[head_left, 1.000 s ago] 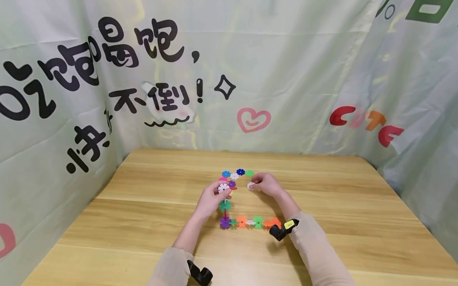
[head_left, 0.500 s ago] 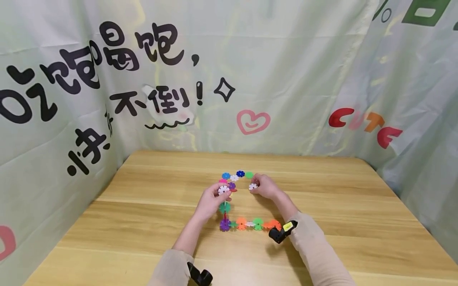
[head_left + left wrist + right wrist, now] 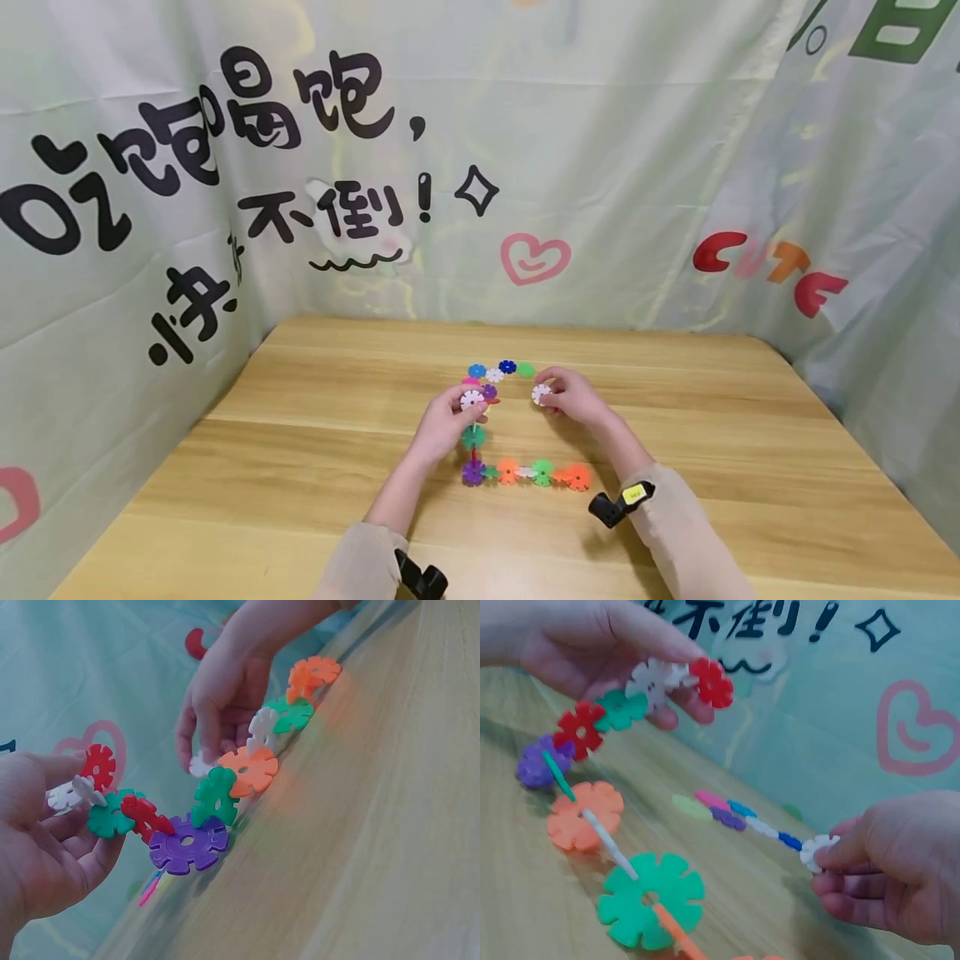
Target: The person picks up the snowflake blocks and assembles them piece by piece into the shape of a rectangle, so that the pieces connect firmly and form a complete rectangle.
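Though apart from the chain point(image 3: 507, 467), white disc point(image 3: 538, 392) in right hand point(image 3: 577, 395)

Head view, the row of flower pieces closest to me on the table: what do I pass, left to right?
Purple piece → first green piece → first orange piece → white piece → second green piece → second orange piece → third orange piece.

Several discs point(image 3: 507, 367) lie on the table point(image 3: 675, 417) behind the linked chain point(image 3: 543, 474).
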{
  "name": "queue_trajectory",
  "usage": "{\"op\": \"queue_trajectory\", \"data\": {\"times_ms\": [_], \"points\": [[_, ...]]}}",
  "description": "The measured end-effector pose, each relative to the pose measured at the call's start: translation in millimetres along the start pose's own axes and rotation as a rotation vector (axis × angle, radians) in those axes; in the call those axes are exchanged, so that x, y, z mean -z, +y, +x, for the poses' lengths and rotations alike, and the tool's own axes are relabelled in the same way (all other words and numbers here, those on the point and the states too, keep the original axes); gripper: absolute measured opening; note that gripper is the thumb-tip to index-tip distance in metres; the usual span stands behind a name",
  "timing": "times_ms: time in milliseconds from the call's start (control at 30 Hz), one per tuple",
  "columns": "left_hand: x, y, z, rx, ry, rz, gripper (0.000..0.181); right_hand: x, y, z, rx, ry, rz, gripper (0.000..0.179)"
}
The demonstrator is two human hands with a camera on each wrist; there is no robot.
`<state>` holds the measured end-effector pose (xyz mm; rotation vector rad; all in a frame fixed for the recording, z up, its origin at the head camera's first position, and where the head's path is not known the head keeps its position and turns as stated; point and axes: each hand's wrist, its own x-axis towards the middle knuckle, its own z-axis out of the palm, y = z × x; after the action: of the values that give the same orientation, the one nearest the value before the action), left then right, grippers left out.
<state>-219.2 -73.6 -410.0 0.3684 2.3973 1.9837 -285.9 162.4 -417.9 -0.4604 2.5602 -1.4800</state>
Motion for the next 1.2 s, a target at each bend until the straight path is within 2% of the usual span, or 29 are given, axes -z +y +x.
{"op": "queue_trajectory", "data": {"times_ms": [133,233,333,567,867,1200], "points": [[-0.3,0.8,1.2,0.0,-0.003,0.015,0.034,-1.2,-9.0,-9.5,-0.002,0.031,0.113,0.029],[-0.3,0.3,1.9,-0.002,-0.004,0.012,0.034,-5.9,-18.5,-16.9,0.037,0.043,0.186,0.03],[-0.3,-1.0,2.4,-0.009,-0.008,0.008,0.035,-11.8,-27.3,-23.2,0.072,0.057,0.231,0.028],[-0.5,-1.8,3.7,-0.002,-0.01,0.0,0.036,-24.1,-41.8,-31.9,0.097,0.099,0.325,0.027],[0.4,0.3,1.3,0.0,-0.003,-0.029,0.036,-40.1,-45.7,-36.7,0.132,0.128,0.3,0.026],[-1.0,0.3,1.8,0.001,-0.007,-0.025,0.035,-43.3,-43.5,-37.1,0.1,0.242,0.27,0.023]]}}
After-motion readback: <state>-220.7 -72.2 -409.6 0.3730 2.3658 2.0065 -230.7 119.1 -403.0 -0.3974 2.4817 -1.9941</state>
